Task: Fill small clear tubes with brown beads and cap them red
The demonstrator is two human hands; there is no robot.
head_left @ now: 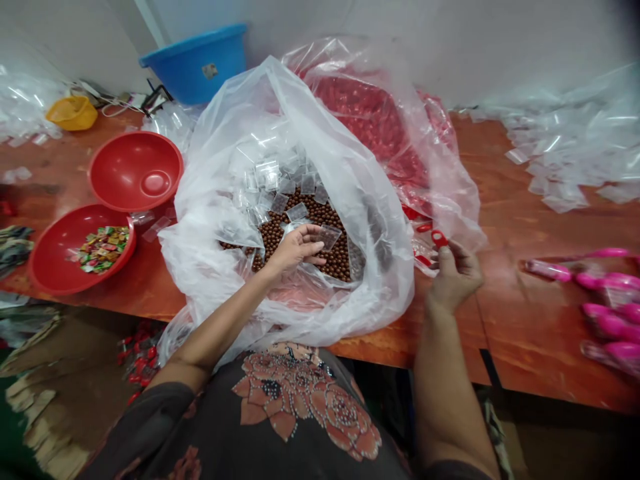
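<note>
pinching one clear piece (330,237) in left hand (297,249), one red piece (439,239) in right hand (456,275).

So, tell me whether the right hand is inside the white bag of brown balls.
No, the right hand is outside the white bag, to its right, holding a small red piece.

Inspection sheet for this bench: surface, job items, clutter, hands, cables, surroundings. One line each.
Surface: orange-brown glossy table, visible between items.
Job items: small round brown balls and clear flat plastic pieces in a translucent white plastic bag; translucent bag of red pieces behind.
Clutter: two round red plastic bowls, the nearer holding small multicoloured pieces; bright pink plastic items at right.
Hands: left hand holds a clear rectangular plastic piece; right hand pinches a small red ring-ended piece.
Cables: white cable near the wall.
Surroundings: pale wall, blue plastic tub.
</note>
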